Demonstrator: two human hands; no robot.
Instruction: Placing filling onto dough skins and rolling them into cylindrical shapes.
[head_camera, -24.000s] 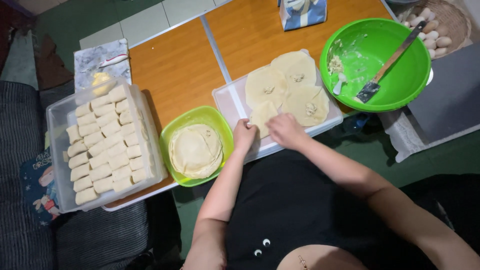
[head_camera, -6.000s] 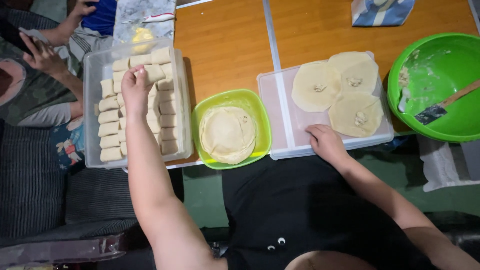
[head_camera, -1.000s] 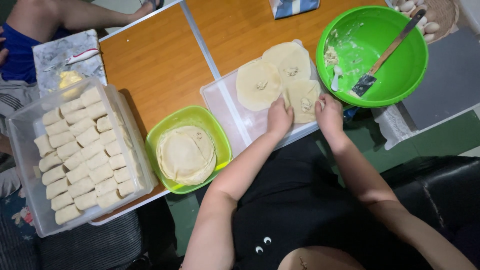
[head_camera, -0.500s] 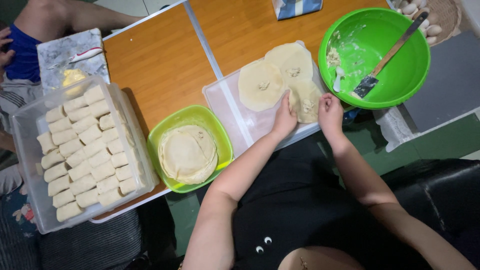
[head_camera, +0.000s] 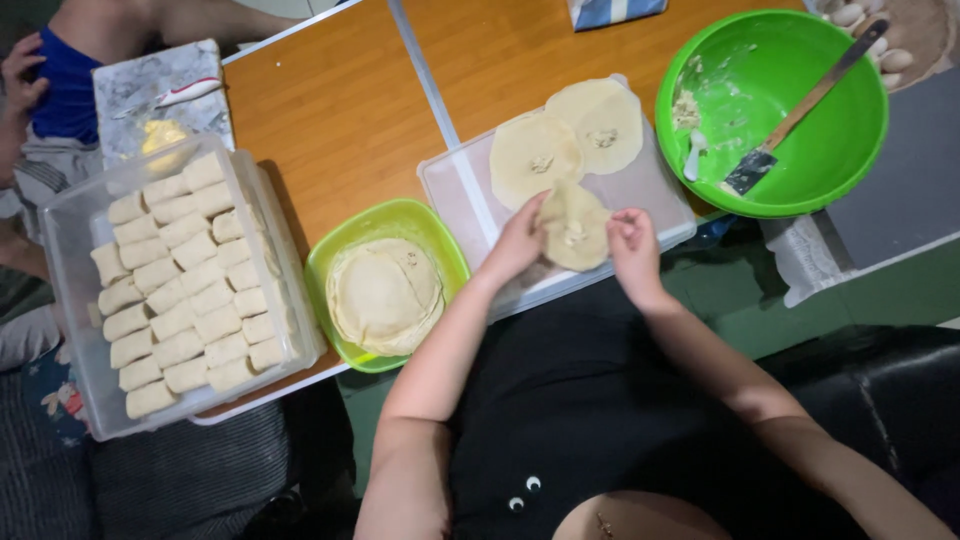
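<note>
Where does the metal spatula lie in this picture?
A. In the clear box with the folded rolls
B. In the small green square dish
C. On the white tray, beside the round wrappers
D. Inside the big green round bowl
D: the metal spatula leans inside the big green round bowl, its blade on the bottom and its handle over the far rim.

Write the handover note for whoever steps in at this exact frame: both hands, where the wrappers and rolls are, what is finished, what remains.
Left hand: fingers on the left edge of the nearest filled wrapper, folding it.
Right hand: pinching its right edge.
That wrapper lies on the clear plastic lid with two more flat filled wrappers behind it.
Done: rows of folded rolls in the clear container on the left.
Left: the three wrappers on the lid, a stack of plain wrappers in the square green dish, some filling and a spatula in the round green bowl.
</note>
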